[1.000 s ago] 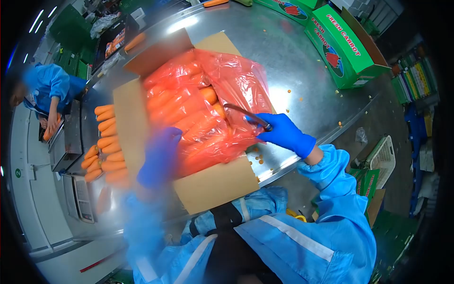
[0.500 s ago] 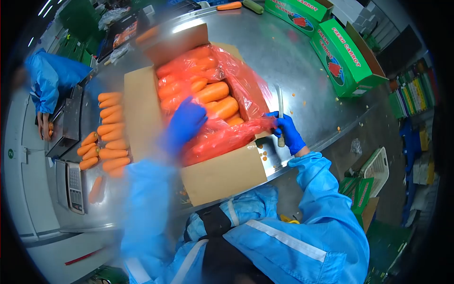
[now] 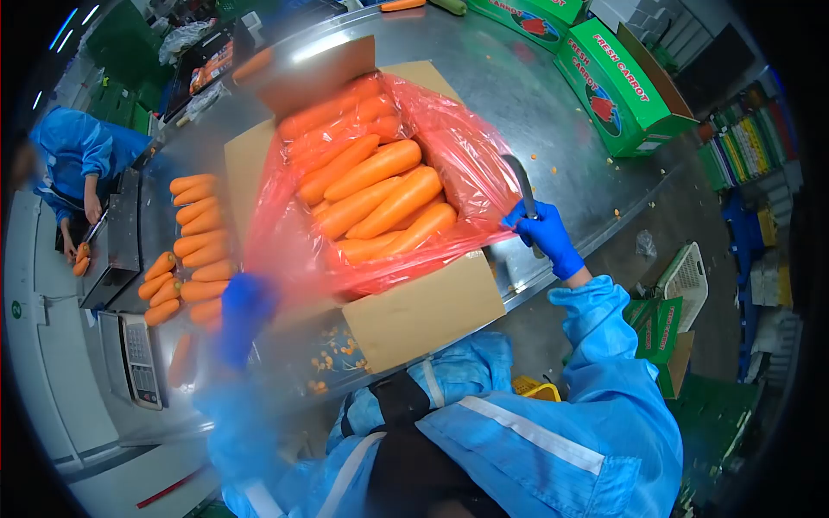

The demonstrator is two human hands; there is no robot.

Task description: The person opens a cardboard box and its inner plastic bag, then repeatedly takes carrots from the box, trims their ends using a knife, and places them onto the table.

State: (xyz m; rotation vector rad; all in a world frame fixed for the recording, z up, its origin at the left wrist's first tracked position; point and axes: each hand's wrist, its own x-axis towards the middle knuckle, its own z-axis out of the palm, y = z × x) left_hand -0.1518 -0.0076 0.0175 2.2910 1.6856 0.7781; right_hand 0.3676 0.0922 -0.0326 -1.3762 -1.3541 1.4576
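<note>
An open cardboard box [image 3: 423, 312] holds a translucent red plastic bag [image 3: 462, 173] with large carrots [image 3: 373, 180] inside. My right hand [image 3: 550, 237] is closed around a knife [image 3: 522, 180], its curved blade pointing away from me. Those same fingers pinch the right edge of the bag. At the box's near left corner, my left hand [image 3: 248, 318] is smeared by motion. The bag stretches taut to it, so it appears closed on the bag's edge, though its fingers do not show clearly. Both hands wear blue gloves.
Rows of carrots [image 3: 203, 229] lie on the metal table [image 3: 535, 95], left of the box. A scale [image 3: 141, 358] stands near them. Carrot scraps [image 3: 332, 358] lie at the near edge. Green carrot cartons [image 3: 617, 91] stand at the far right. Another person [image 3: 82, 164] works at far left.
My left hand has moved from over the carrots to the near left, and the bag is spread wider, baring more carrots. My right hand has shifted slightly right, with the knife turned.
</note>
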